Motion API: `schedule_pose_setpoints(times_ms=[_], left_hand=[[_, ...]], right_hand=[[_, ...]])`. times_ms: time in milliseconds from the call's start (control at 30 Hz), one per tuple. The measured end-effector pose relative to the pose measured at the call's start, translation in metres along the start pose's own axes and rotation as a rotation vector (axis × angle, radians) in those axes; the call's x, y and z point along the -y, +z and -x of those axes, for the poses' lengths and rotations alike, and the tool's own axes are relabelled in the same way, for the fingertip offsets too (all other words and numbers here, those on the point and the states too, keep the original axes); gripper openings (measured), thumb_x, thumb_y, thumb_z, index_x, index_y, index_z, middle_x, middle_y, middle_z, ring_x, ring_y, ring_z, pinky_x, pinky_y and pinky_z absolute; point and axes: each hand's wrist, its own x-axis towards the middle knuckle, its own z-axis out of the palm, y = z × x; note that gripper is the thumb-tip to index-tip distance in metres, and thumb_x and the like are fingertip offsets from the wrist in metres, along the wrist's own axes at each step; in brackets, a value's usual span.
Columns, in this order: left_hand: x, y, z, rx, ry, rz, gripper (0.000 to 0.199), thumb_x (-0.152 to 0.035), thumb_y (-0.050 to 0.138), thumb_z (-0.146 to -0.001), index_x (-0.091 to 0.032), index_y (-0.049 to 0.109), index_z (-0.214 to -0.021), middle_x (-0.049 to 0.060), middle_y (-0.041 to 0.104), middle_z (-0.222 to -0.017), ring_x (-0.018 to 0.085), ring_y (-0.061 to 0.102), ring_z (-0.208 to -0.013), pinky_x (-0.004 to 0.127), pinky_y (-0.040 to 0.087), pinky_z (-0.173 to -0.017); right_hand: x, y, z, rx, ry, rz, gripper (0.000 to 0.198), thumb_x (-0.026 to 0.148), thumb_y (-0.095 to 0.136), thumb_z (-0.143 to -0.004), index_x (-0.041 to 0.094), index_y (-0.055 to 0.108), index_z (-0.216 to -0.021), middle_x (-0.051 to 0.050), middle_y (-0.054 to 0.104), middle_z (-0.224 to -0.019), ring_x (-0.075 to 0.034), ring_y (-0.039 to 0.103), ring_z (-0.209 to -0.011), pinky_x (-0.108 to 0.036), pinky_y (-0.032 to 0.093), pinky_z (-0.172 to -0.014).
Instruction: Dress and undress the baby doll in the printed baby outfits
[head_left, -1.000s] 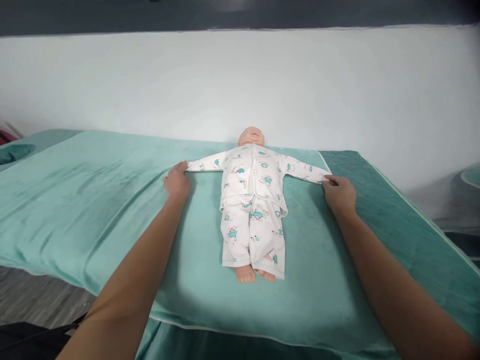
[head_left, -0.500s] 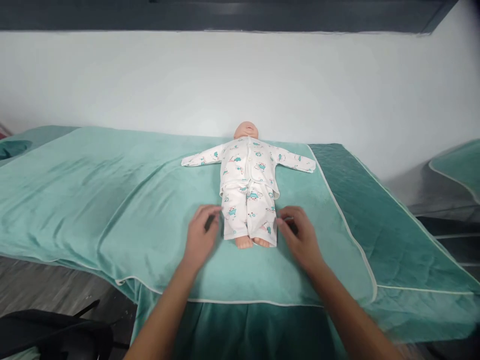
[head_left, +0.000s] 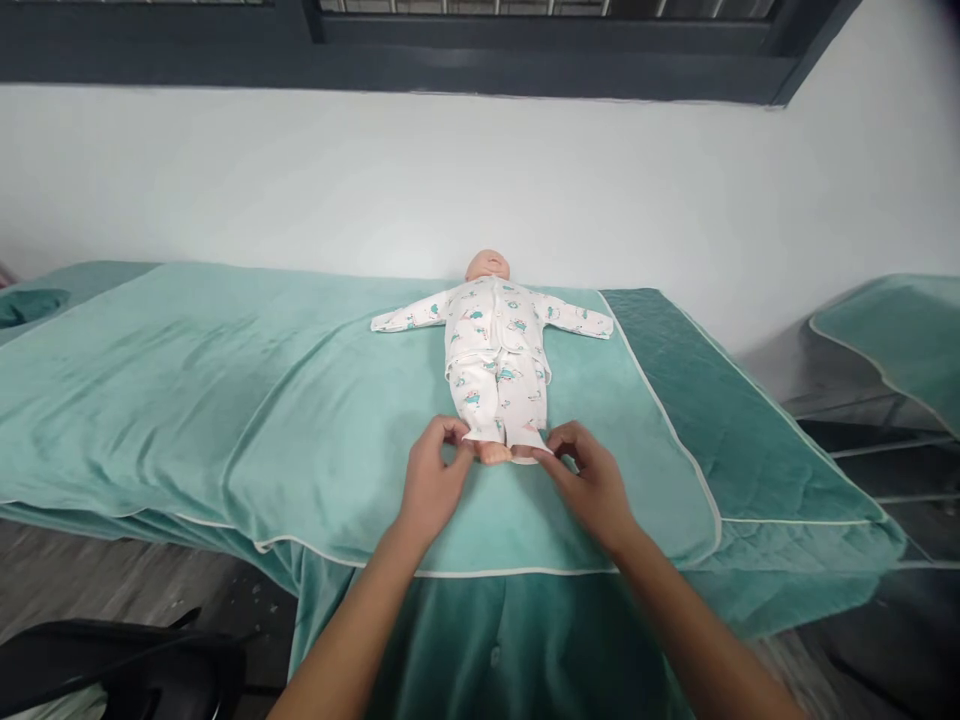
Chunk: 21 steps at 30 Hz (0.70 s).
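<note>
A baby doll lies on its back, arms spread, head toward the wall. It wears a white printed jacket and matching trousers. My left hand pinches the trouser cuff on the left side, and my right hand pinches the cuff on the right side. Both cuffs are drawn outward by the fingers. One bare foot shows below the left cuff; the other foot is mostly hidden by the fabric.
Under the doll a light green blanket covers a bed with a darker green quilted cover. A white wall stands behind, below a dark window frame. A black chair is at the lower left, a green-draped surface at right.
Both hands have moved from beside the trouser legs down to the cuffs and taken hold of them. The cuffs are now stretched outward. The camera view has tilted up slightly.
</note>
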Motion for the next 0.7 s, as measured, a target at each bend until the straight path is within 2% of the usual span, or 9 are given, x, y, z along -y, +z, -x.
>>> schedule_pose_setpoints(times_ms=[100, 167, 267, 333, 367, 433, 500, 567, 700], left_hand=[[-0.01, -0.007, 0.006, -0.024, 0.027, 0.045, 0.005, -0.024, 0.055, -0.088, -0.021, 0.056, -0.084, -0.001, 0.063, -0.082, 0.015, 0.06, -0.08, 0.029, 0.047, -0.075], [-0.009, -0.009, 0.011, -0.006, 0.022, 0.054, 0.004, -0.022, 0.055, -0.088, -0.021, 0.055, -0.084, -0.001, 0.062, -0.082, 0.015, 0.059, -0.08, 0.029, 0.047, -0.075], [0.002, -0.005, 0.02, 0.023, -0.025, 0.052, 0.004, -0.021, 0.054, -0.088, -0.022, 0.054, -0.085, 0.0, 0.061, -0.083, 0.015, 0.059, -0.081, 0.03, 0.048, -0.076], [0.011, 0.0, 0.025, 0.044, -0.027, 0.053, 0.004, -0.02, 0.053, -0.089, -0.022, 0.054, -0.092, 0.0, 0.06, -0.085, 0.015, 0.059, -0.082, 0.03, 0.048, -0.079], [0.015, 0.003, 0.027, 0.053, -0.005, 0.052, 0.01, -0.02, 0.053, -0.09, -0.023, 0.055, -0.099, 0.0, 0.059, -0.087, 0.015, 0.059, -0.084, 0.03, 0.049, -0.081], [0.021, 0.008, 0.029, 0.059, 0.069, 0.022, 0.025, -0.018, 0.056, -0.088, -0.024, 0.053, -0.113, 0.001, 0.057, -0.093, 0.015, 0.058, -0.088, 0.03, 0.049, -0.083], [0.024, 0.013, 0.029, 0.042, 0.14, -0.055, 0.037, -0.018, 0.061, -0.086, -0.024, 0.05, -0.121, 0.003, 0.056, -0.1, 0.017, 0.057, -0.094, 0.031, 0.049, -0.083], [0.025, 0.017, 0.028, 0.023, 0.197, -0.15, 0.041, -0.022, 0.065, -0.086, -0.023, 0.049, -0.124, 0.006, 0.056, -0.105, 0.019, 0.055, -0.098, 0.033, 0.048, -0.084], [0.024, 0.023, 0.025, -0.025, 0.281, -0.254, 0.038, -0.031, 0.063, -0.09, -0.022, 0.051, -0.125, 0.007, 0.058, -0.106, 0.021, 0.055, -0.1, 0.036, 0.048, -0.086]], right_hand=[[0.01, -0.004, 0.001, -0.14, 0.007, -0.069, 0.022, 0.039, 0.07, -0.084, 0.023, 0.055, -0.078, 0.001, 0.056, -0.08, -0.015, 0.054, -0.074, -0.029, 0.044, -0.066], [0.013, -0.006, 0.003, -0.177, 0.015, -0.082, 0.023, 0.038, 0.071, -0.084, 0.024, 0.055, -0.078, 0.001, 0.056, -0.081, -0.015, 0.054, -0.075, -0.029, 0.044, -0.065], [0.01, -0.006, 0.008, -0.126, 0.045, -0.028, 0.022, 0.039, 0.07, -0.084, 0.023, 0.055, -0.079, 0.001, 0.056, -0.079, -0.015, 0.055, -0.073, -0.029, 0.045, -0.064], [0.004, -0.003, 0.013, -0.074, 0.033, 0.037, 0.019, 0.038, 0.067, -0.086, 0.023, 0.056, -0.081, 0.001, 0.057, -0.079, -0.016, 0.055, -0.071, -0.031, 0.047, -0.065], [0.001, -0.001, 0.016, -0.072, 0.003, 0.079, 0.017, 0.036, 0.067, -0.087, 0.023, 0.056, -0.084, 0.0, 0.057, -0.081, -0.016, 0.056, -0.072, -0.032, 0.048, -0.066], [-0.002, 0.003, 0.021, -0.112, -0.103, 0.181, 0.014, 0.032, 0.066, -0.088, 0.024, 0.057, -0.094, -0.003, 0.059, -0.089, -0.019, 0.059, -0.081, -0.035, 0.051, -0.072], [-0.001, 0.008, 0.023, -0.143, -0.225, 0.303, 0.022, 0.028, 0.065, -0.088, 0.024, 0.057, -0.108, -0.009, 0.059, -0.106, -0.024, 0.059, -0.099, -0.041, 0.052, -0.083], [0.005, 0.014, 0.021, -0.091, -0.309, 0.438, 0.031, 0.024, 0.064, -0.088, 0.024, 0.055, -0.117, -0.014, 0.054, -0.124, -0.029, 0.052, -0.117, -0.049, 0.048, -0.095], [0.02, 0.028, 0.009, 0.045, -0.315, 0.654, 0.022, 0.018, 0.061, -0.087, 0.021, 0.061, -0.109, -0.015, 0.047, -0.142, -0.034, 0.038, -0.135, -0.056, 0.039, -0.106]])
